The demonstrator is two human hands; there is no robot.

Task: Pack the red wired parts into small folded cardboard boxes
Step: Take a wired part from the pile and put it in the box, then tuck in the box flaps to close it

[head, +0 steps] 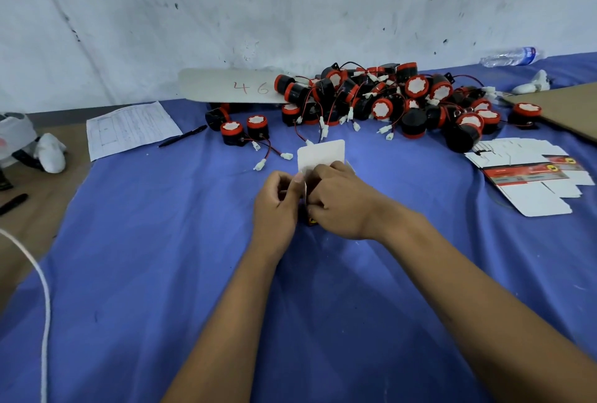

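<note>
Both forearms come up from the bottom of the frame, and from the head cam I've got the two hands meeting just above centre on a small cardboard box [318, 157]. Left hand [277, 200] has its fingers curled around the box's left side, thumb up along the edge. Right hand [339, 199] is curled over the top and right side, fingertips pinching at the fold. So both are clamped on the box, which sits on the blue cloth [161, 241] covering the worktop. Its white flap stands up behind my fingers; a bit of dark printed side shows low between the hands. Can't tell if a part is inside, hands cover it.

Further back, in the upper middle to upper right, is the pile of red wired parts [387, 102], black bodies with red rims, thin wires and white plugs tangled together. A few loose ones [244, 131] sit left of the pile. Flat unfolded boxes [529, 173] are stacked at the right edge, near the pile.

At upper left lies a printed sheet [129, 129] with a black pen [182, 136] just beside it. A white board marked 46 [232, 87] leans at the wall, and a plastic bottle [510, 56] lies at far upper right.
</note>
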